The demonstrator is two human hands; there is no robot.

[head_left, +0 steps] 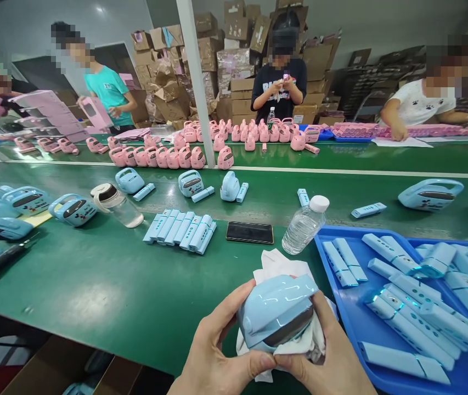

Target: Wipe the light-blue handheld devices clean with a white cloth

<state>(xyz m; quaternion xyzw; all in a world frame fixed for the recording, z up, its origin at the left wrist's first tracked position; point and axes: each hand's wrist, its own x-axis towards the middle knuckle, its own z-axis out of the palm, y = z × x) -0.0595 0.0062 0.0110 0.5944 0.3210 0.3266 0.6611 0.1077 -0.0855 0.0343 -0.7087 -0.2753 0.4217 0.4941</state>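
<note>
Between both hands, close to the camera, is a glossy light blue portable speaker point(277, 310) with a dark front panel. The fingers of my left hand point(223, 340) wrap its left side, with the thumb along the bottom. My right hand point(330, 345) grips its right side. A crumpled white cloth point(314, 337) is bunched between the speaker and my right hand, and more white material lies on the table behind. Right of my hands, a blue tray point(328, 247) holds several light blue microphone-like sticks point(402, 362), some with lit rings.
Beyond are a phone point(250, 232), a clear water bottle point(303, 227), a tilted jug point(116, 204) and a row of blue sticks point(180, 230). Blue speakers point(73, 209) gather at left. Pink speakers point(168, 158) line the far bench, where several people work. A post point(196, 82) rises mid-bench.
</note>
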